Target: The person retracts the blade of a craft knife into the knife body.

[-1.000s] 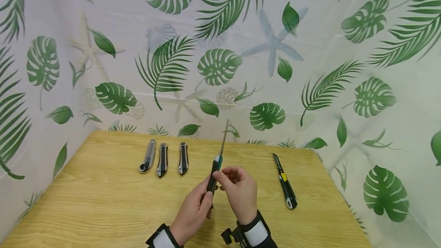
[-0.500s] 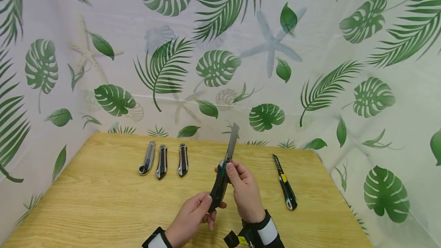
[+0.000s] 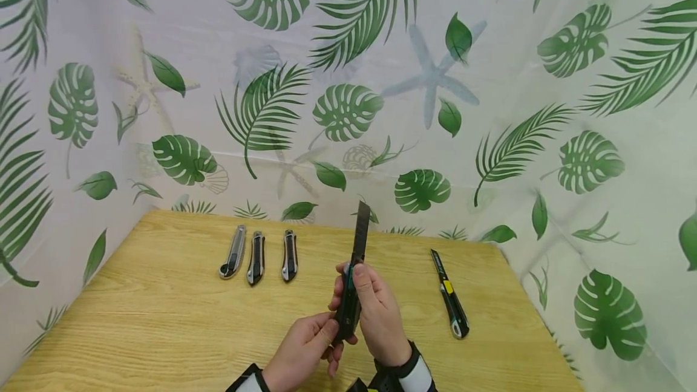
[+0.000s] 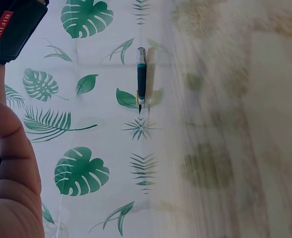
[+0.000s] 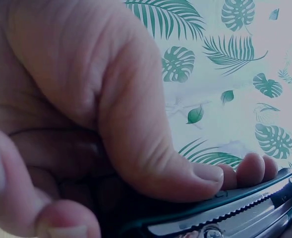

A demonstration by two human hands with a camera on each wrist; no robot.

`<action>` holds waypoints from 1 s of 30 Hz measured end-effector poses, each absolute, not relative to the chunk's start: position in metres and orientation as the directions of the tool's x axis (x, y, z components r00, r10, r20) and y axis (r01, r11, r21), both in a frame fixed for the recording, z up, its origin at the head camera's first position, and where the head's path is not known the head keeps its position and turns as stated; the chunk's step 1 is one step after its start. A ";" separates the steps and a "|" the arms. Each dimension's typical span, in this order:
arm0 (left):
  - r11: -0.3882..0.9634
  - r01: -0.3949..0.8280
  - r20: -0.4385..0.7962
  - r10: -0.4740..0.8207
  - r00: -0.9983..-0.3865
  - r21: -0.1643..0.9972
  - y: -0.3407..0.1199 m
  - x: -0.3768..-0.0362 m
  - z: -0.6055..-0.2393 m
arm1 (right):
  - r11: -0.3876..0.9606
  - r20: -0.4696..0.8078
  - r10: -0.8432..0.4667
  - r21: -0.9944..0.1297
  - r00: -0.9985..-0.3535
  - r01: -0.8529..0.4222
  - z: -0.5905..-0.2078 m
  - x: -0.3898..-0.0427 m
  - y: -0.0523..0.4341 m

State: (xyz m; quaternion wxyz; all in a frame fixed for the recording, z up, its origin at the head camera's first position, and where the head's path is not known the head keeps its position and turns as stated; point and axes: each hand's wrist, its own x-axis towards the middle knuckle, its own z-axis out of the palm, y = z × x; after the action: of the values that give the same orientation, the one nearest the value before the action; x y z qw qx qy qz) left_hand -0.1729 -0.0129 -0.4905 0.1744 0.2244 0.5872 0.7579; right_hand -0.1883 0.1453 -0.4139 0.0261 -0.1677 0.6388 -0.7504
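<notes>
In the head view both hands hold a dark utility knife point(image 3: 347, 316) with teal trim, upright above the table. Its long segmented blade point(image 3: 361, 228) is extended and points up, flat side toward me. My left hand point(image 3: 302, 346) grips the bottom end of the handle. Higher up, my right hand point(image 3: 383, 319) wraps the handle, thumb along its side just below the blade. The right wrist view shows the right thumb point(image 5: 185, 176) pressed on the handle point(image 5: 230, 215) beside a toothed slot. At the left wrist view's edge, the left hand point(image 4: 14, 173) is only partly seen.
Three silver-and-black utility knives point(image 3: 232, 253) point(image 3: 256, 259) point(image 3: 290, 257) lie at the back left of the wooden table point(image 3: 163, 307). To the right lies a black-and-green knife point(image 3: 451, 295) with a yellow slider. Leaf-printed sheeting point(image 3: 348, 156) stands behind the table.
The knife has turned from edge-on to show the blade's flat side. My right hand has gone from lightly touching the handle to gripping it; my left hand has slid to the handle's bottom.
</notes>
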 end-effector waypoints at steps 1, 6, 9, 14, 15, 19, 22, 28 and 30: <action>-0.246 0.011 0.143 0.527 -0.838 0.969 -0.013 -0.172 -0.491 | -0.186 0.218 -0.249 -0.967 -0.943 -0.175 -0.414 -0.188 0.145; -0.240 0.038 0.160 0.513 -0.843 0.970 -0.013 -0.169 -0.491 | -0.187 0.202 -0.234 -0.969 -0.951 -0.160 -0.415 -0.186 0.143; -0.245 0.025 0.149 0.502 -0.852 0.969 -0.013 -0.168 -0.489 | -0.182 0.190 -0.226 -0.972 -0.956 -0.150 -0.415 -0.186 0.141; -0.261 -0.030 0.099 0.466 -0.879 0.965 -0.011 -0.166 -0.485 | -0.149 0.190 -0.214 -0.976 -0.958 -0.160 -0.417 -0.187 0.138; -0.270 -0.037 0.094 0.456 -0.885 0.962 -0.011 -0.166 -0.484 | -0.137 0.190 -0.218 -0.977 -0.957 -0.163 -0.418 -0.187 0.137; -0.316 -0.042 0.089 0.391 -0.916 0.948 -0.012 -0.166 -0.481 | -0.066 0.161 -0.270 -0.987 -0.949 -0.149 -0.427 -0.186 0.132; -0.343 -0.039 0.077 0.318 -0.945 0.939 -0.014 -0.167 -0.479 | -0.041 0.127 -0.336 -0.992 -0.933 -0.120 -0.435 -0.183 0.129; -0.341 -0.032 0.067 0.276 -0.959 0.940 -0.016 -0.168 -0.479 | -0.036 0.132 -0.366 -0.991 -0.921 -0.128 -0.443 -0.180 0.127; -0.335 -0.021 0.075 0.272 -0.959 0.942 -0.016 -0.168 -0.481 | -0.028 0.127 -0.369 -0.992 -0.921 -0.126 -0.443 -0.181 0.128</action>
State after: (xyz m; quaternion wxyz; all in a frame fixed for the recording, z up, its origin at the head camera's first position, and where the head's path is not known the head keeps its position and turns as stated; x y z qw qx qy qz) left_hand -0.1682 -0.0155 -0.4809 0.0906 0.1100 0.5695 0.8096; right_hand -0.1809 0.1284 -0.4428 0.0877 -0.1789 0.6917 -0.6942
